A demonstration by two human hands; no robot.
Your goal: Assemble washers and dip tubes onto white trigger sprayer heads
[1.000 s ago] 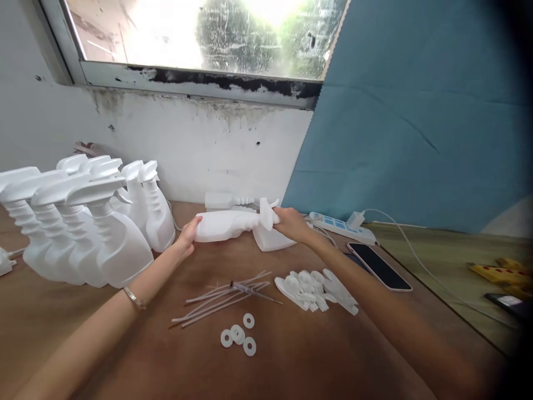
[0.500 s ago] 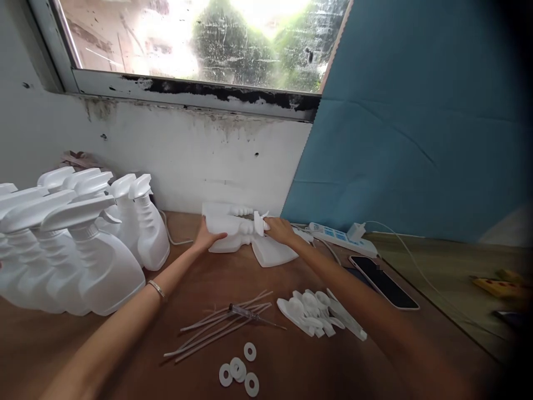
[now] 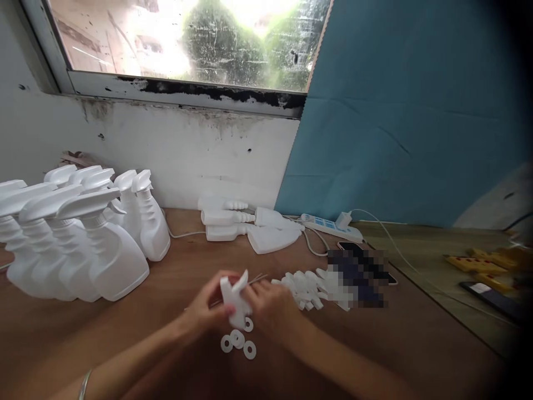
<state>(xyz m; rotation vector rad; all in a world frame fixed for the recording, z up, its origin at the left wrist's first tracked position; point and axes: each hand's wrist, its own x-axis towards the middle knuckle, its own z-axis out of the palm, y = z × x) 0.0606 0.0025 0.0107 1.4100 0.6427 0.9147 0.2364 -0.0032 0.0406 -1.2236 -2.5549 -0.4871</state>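
Low over the table, a white spray trigger head (image 3: 234,301) sits between my two hands, slightly blurred. My left hand (image 3: 207,305) grips it from the left, thumb across its front. Curled fingers of my right hand (image 3: 272,305) close on its right side. Just below lie several flat white washers (image 3: 237,339). Thin white tubes (image 3: 257,278) show only in small part behind my hands. To the right is a pile of white trigger-head parts (image 3: 302,286). By the wall, several white bottles without heads (image 3: 275,236) lie on their sides.
Assembled white spray bottles (image 3: 119,255) stand in rows at the left. At the back right are a power strip (image 3: 333,226) with a white cable and a phone (image 3: 352,247), partly blurred out. Yellow objects (image 3: 478,264) lie beyond the table's right edge.
Both hands have come back from the lying bottles by the wall to the table's middle, above the washers. A trigger head is now held between them. The view has shifted slightly.
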